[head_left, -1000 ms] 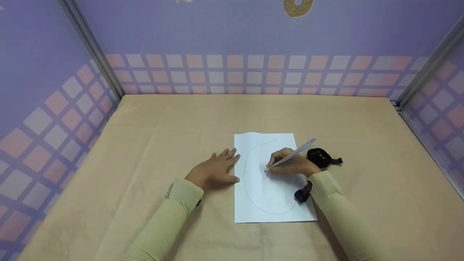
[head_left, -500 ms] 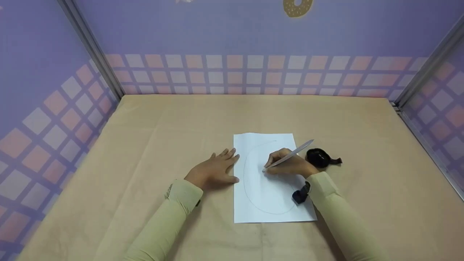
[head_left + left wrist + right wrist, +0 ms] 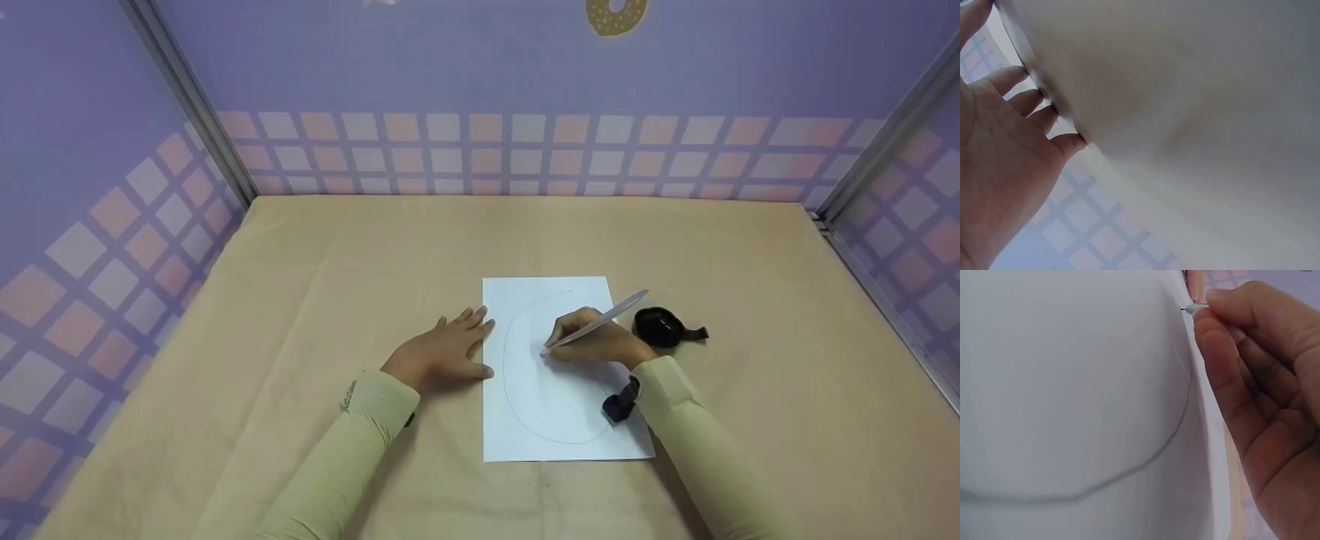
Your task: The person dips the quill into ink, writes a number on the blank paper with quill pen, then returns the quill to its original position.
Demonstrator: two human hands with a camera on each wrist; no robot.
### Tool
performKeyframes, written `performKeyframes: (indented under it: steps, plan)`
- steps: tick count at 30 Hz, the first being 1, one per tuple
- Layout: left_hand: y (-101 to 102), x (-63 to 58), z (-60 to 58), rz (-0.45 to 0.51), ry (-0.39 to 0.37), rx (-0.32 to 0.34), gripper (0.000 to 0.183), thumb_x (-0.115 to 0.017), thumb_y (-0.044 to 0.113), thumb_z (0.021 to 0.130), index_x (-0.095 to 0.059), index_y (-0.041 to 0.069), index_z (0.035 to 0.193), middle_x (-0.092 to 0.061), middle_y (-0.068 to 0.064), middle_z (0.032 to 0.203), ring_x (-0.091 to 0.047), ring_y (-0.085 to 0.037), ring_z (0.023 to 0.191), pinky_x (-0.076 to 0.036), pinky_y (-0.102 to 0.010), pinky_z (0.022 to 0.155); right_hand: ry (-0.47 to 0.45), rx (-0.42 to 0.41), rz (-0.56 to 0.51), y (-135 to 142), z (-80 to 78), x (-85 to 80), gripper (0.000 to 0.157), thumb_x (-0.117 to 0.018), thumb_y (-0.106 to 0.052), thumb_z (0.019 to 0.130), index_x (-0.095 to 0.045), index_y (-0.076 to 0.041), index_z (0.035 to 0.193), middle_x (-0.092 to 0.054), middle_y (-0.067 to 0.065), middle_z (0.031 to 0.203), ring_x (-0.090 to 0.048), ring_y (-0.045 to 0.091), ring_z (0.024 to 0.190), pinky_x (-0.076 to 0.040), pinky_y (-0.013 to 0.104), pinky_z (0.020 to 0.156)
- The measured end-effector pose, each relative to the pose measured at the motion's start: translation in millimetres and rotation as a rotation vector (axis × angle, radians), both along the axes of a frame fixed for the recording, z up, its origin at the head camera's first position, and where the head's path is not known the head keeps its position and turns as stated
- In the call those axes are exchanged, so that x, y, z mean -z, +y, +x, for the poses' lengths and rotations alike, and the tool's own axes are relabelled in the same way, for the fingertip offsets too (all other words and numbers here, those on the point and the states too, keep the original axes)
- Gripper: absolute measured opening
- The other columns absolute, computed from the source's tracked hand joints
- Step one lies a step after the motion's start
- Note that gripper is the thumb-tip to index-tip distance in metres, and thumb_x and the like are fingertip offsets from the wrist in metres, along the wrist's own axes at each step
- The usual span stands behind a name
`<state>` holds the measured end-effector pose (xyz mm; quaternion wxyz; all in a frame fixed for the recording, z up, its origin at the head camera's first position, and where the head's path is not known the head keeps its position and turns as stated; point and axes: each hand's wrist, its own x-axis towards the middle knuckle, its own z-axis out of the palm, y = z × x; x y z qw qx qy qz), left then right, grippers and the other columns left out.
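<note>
A white sheet of paper point(image 3: 517, 442) lies on the cloth-covered table, bearing a thin curved pencil-grey line point(image 3: 505, 375) that sweeps down its left side and round the bottom. My right hand point(image 3: 596, 341) pinches a slim white pen point(image 3: 611, 313) over the middle of the sheet, its tip down at the paper. In the right wrist view the dark point of the pen point(image 3: 1189, 309) shows beyond thumb and forefinger. My left hand point(image 3: 446, 349) rests flat with fingers spread, fingertips on the paper's left edge; the left wrist view shows its palm point(image 3: 1005, 152).
A small black dish-like object point(image 3: 658, 328) with a short handle sits right of the paper, close behind the right hand. A beige cloth point(image 3: 360, 247) covers the table. Patterned walls point(image 3: 480, 150) stand at the back and both sides.
The right hand and the pen have shifted slightly left over the paper. The raised top edge of the sheet now lies flatter. The left hand stays in place.
</note>
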<state>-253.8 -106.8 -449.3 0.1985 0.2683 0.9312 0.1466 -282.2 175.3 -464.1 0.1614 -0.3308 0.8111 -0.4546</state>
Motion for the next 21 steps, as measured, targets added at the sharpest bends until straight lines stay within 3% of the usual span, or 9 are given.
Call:
performKeyframes:
  steps: [5,21]
  plan:
    - [1,1.3,-0.7,0.000,0.004,0.000,0.083,-0.055,0.051,0.090,-0.017,0.016,0.155,-0.003,-0.003,0.163,0.000,-0.022,0.151,-0.004,-0.051,0.121,-0.006,-0.016,0.002,-9,0.0,-0.9,0.009,-0.074,-0.005,0.080,-0.072,0.003,0.085,-0.071,0.020,0.081,-0.050,-0.001,0.063,-0.040,0.012,0.059]
    - [-1,0.2,0.2,-0.022,0.012,-0.009,0.083,-0.055,0.052,0.089,-0.018,0.017,0.155,-0.004,-0.001,0.163,-0.001,-0.020,0.151,-0.005,-0.049,0.121,-0.053,-0.052,-0.039,-28,-0.6,1.3,0.011,-0.075,-0.005,0.080,-0.073,0.003,0.087,-0.069,0.019,0.079,-0.048,0.000,0.060,-0.039,0.013,0.056]
